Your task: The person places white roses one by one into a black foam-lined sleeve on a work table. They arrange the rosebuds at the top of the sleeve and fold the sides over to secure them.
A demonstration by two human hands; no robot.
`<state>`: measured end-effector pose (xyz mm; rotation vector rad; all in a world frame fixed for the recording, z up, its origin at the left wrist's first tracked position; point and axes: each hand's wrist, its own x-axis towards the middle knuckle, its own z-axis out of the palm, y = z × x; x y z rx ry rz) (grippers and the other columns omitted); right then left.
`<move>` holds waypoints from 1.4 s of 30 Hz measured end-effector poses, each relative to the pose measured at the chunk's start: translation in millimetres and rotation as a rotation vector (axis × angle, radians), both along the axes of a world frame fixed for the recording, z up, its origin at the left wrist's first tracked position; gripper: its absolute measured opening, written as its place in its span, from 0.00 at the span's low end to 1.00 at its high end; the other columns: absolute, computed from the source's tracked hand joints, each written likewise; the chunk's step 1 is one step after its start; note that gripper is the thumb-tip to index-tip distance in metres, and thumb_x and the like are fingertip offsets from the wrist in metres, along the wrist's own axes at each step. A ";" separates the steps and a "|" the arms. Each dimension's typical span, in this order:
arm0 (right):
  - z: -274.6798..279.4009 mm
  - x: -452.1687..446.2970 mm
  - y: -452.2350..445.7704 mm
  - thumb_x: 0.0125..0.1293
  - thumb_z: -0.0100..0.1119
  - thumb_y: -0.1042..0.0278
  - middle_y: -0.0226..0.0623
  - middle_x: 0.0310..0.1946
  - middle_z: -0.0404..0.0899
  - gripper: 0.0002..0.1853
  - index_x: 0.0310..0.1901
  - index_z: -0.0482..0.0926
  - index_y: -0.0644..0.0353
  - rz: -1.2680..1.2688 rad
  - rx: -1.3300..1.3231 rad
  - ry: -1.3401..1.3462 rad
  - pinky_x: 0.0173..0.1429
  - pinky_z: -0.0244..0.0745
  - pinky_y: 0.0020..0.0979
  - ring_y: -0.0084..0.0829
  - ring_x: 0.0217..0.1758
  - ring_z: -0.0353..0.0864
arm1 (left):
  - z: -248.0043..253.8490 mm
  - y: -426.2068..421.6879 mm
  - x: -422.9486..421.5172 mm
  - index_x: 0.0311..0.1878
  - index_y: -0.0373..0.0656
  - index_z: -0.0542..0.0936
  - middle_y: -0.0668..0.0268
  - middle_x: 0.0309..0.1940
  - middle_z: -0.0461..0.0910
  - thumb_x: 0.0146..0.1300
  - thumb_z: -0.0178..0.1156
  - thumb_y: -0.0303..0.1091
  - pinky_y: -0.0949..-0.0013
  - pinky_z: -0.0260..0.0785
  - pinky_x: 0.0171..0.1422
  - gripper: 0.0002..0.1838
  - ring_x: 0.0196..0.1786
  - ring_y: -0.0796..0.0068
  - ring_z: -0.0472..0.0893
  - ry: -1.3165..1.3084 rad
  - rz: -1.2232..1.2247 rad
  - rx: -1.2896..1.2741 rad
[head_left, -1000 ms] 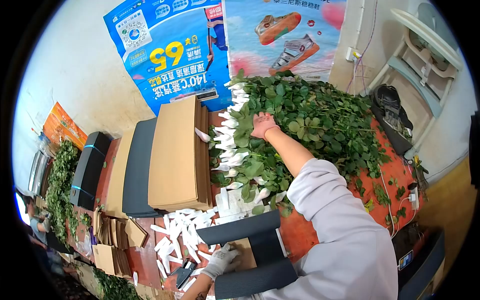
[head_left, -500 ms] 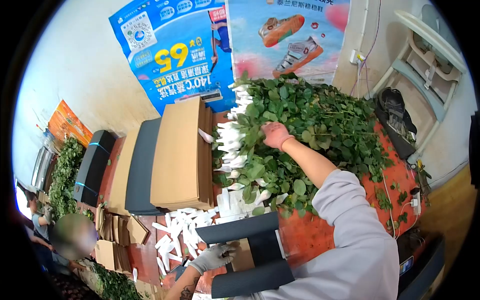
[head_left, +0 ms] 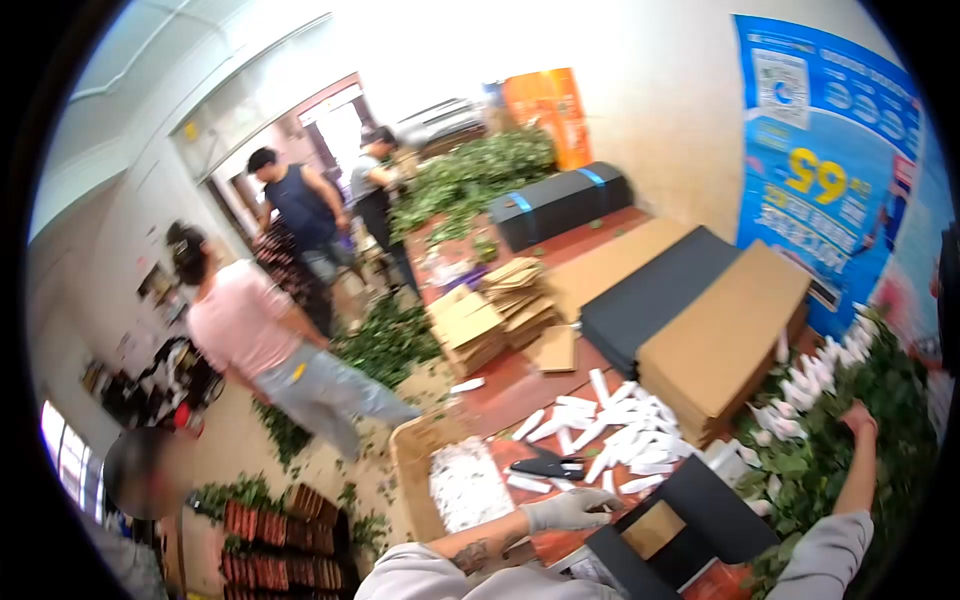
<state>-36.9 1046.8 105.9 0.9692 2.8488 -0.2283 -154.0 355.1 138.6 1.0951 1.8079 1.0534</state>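
Note:
My left hand (head_left: 568, 509), in a pale glove, is beside a dark corrugated sheet (head_left: 725, 510) with its fingers loosely bent and apart. No object shows between them. A brown cardboard piece (head_left: 655, 529) lies on the sheet. Far to the right, my right hand (head_left: 857, 418) reaches into a heap of leafy flower stems (head_left: 825, 465). Leaves and blur hide its fingers, so any grip on a stem cannot be made out. White-covered flower heads (head_left: 800, 385) line the near side of the heap. Loose white sleeves (head_left: 625, 435) and a black stapler-like tool (head_left: 545, 467) lie left of the sheet.
Stacks of brown cardboard (head_left: 720, 335) and dark sheets (head_left: 655, 295) stand behind the sleeves. Smaller cardboard pieces (head_left: 470, 330) are piled farther left, above a tan crate (head_left: 420, 455). Several people stand at left, one in a pink top (head_left: 240, 315). Greenery (head_left: 385, 335) covers the floor.
The camera view has swung left, bringing the room and people into sight. My right hand is still at the leafy heap, and my left hand now sits at the sheet's edge.

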 end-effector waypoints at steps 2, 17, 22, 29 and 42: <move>44.7 7.0 -56.1 0.40 0.67 0.64 0.53 0.57 0.69 0.42 0.61 0.63 0.64 -0.305 -0.198 -0.026 0.63 0.64 0.36 0.46 0.59 0.70 | -2.3 -15.2 -1.7 0.57 0.37 0.71 0.58 0.47 0.76 0.64 0.51 0.37 0.67 0.67 0.55 0.20 0.49 0.70 0.76 -0.002 0.021 0.087; 112.5 60.9 -113.6 0.57 0.56 0.49 0.50 0.55 0.71 0.30 0.57 0.69 0.60 -0.214 -0.062 0.560 0.65 0.61 0.40 0.47 0.61 0.68 | -11.6 -39.2 -5.1 0.50 0.36 0.75 0.66 0.39 0.78 0.58 0.52 0.27 0.74 0.67 0.46 0.16 0.41 0.80 0.74 -0.004 0.219 0.088; 129.9 64.2 -110.2 0.51 0.60 0.52 0.48 0.51 0.75 0.31 0.55 0.71 0.61 -0.330 -0.059 0.638 0.61 0.65 0.37 0.46 0.56 0.72 | -37.3 -31.8 -5.4 0.51 0.33 0.73 0.64 0.44 0.77 0.62 0.54 0.24 0.75 0.68 0.51 0.14 0.46 0.76 0.76 -0.174 0.362 0.032; 77.9 26.0 -142.0 0.52 0.56 0.47 0.50 0.55 0.69 0.33 0.56 0.69 0.59 -0.176 0.070 -0.020 0.65 0.61 0.39 0.47 0.61 0.67 | -22.7 -18.0 -7.3 0.51 0.32 0.73 0.64 0.43 0.78 0.62 0.54 0.24 0.75 0.68 0.52 0.14 0.46 0.77 0.76 -0.223 0.274 0.016; 115.5 52.4 -134.7 0.57 0.52 0.60 0.50 0.62 0.63 0.30 0.61 0.64 0.64 -0.247 0.026 -0.086 0.68 0.58 0.37 0.43 0.65 0.63 | 32.0 -35.0 -26.9 0.50 0.34 0.74 0.65 0.39 0.78 0.62 0.55 0.27 0.75 0.70 0.46 0.14 0.39 0.78 0.76 -0.201 0.468 0.156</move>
